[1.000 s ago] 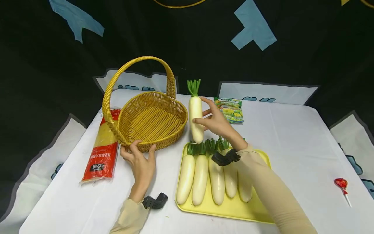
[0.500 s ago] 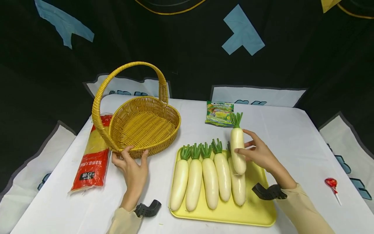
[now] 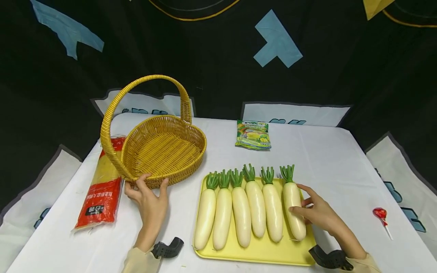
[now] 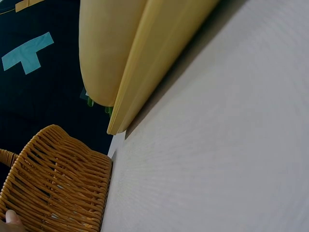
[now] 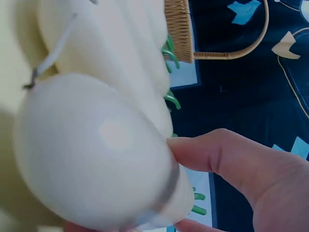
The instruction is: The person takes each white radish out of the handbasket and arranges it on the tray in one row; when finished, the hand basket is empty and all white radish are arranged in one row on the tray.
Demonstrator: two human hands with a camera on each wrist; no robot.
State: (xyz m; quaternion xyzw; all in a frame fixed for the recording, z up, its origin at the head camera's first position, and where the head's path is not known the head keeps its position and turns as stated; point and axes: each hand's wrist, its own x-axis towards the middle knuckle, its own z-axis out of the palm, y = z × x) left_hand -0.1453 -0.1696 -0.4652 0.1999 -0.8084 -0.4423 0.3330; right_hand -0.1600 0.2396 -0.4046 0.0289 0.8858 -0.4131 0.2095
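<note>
A white radish [image 3: 293, 214] with green stem stubs lies at the right end of the yellow tray [image 3: 252, 256], beside a row of several similar radishes [image 3: 241, 216]. My right hand [image 3: 321, 212] holds this radish from its right side; in the right wrist view the thumb [image 5: 207, 152] is against its white body. At the left stands a wicker basket [image 3: 164, 180] with a tall handle, nothing inside it. My left hand [image 3: 151, 208] grips the basket's near rim, and a fingertip [image 4: 13, 217] shows on the weave in the left wrist view.
A red and yellow plastic packet [image 3: 99, 201] lies left of the basket, partly behind it. Behind the tray is a green packet [image 3: 253, 135]. A red lollipop [image 3: 380, 215] lies at the far right. A black curtain [image 3: 205, 57] hangs behind the white table.
My right hand has carried the radish from beside the basket, rightward and down to the tray's right end. My left hand has stayed at the basket rim. The head view has shifted slightly.
</note>
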